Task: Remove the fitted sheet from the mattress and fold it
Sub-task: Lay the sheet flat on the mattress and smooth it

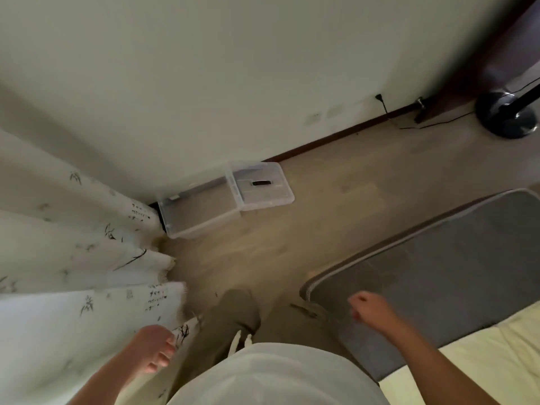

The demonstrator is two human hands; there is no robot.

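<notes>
Pale yellow soft fitted sheet (479,358) covers only the near part of our grey mattress (455,273). It's light and floppy, so grab the edge. Left hand (152,350) hangs loose, right hand (369,308) curled, gripping nothing.

The grey mattress (438,264) is lying flat by the wall, its near corner bare. The pale yellow sheet (473,363) is lying bunched over the mattress's right end.

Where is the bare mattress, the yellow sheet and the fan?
mattress (455,273), head view, middle of its bare grey top.
yellow sheet (479,361), head view, its bunched part on the bed.
fan (508,115), head view, its round black base.
</notes>
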